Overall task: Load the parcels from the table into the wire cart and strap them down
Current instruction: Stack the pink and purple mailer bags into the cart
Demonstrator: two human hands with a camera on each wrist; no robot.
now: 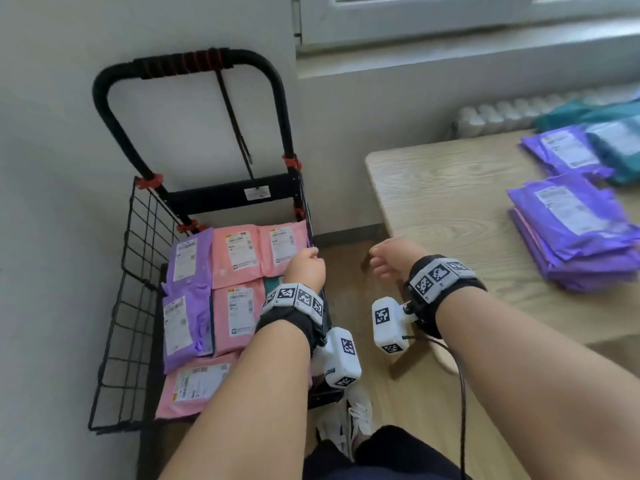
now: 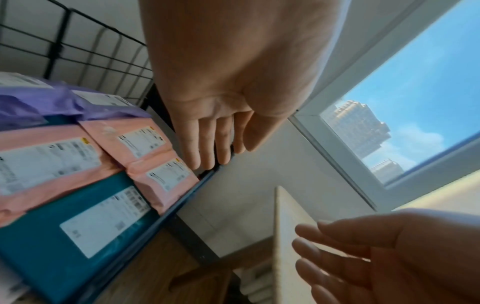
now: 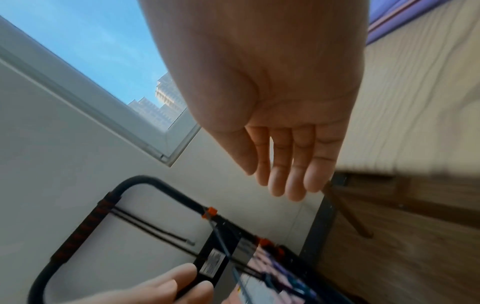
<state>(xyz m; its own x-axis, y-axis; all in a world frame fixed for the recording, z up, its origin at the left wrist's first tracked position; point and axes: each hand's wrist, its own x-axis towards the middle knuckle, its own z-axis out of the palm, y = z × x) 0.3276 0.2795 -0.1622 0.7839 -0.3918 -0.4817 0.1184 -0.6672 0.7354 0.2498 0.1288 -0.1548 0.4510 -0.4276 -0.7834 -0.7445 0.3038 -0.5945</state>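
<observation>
The black wire cart (image 1: pixel 138 271) stands on the left against the wall, filled with pink parcels (image 1: pixel 235 251), purple parcels (image 1: pixel 187 271) and a teal parcel (image 2: pixel 78 226). My left hand (image 1: pixel 304 266) hovers over the cart's right rim beside a pink parcel (image 2: pixel 161 181), fingers straight and holding nothing. Between cart and table my right hand (image 1: pixel 388 258) hangs in the air, fingers relaxed and empty, its palm plain in the right wrist view (image 3: pixel 285 154). A black strap cord (image 1: pixel 235 123) dangles from the cart handle (image 1: pixel 187 64). A stack of purple parcels (image 1: pixel 575 237) lies on the wooden table (image 1: pixel 450 202).
More purple and teal parcels (image 1: pixel 613 147) lie at the table's far right. A white radiator (image 1: pixel 502 112) sits under the window sill behind the table. My shoes (image 1: pixel 349 424) stand on the wood floor between cart and table.
</observation>
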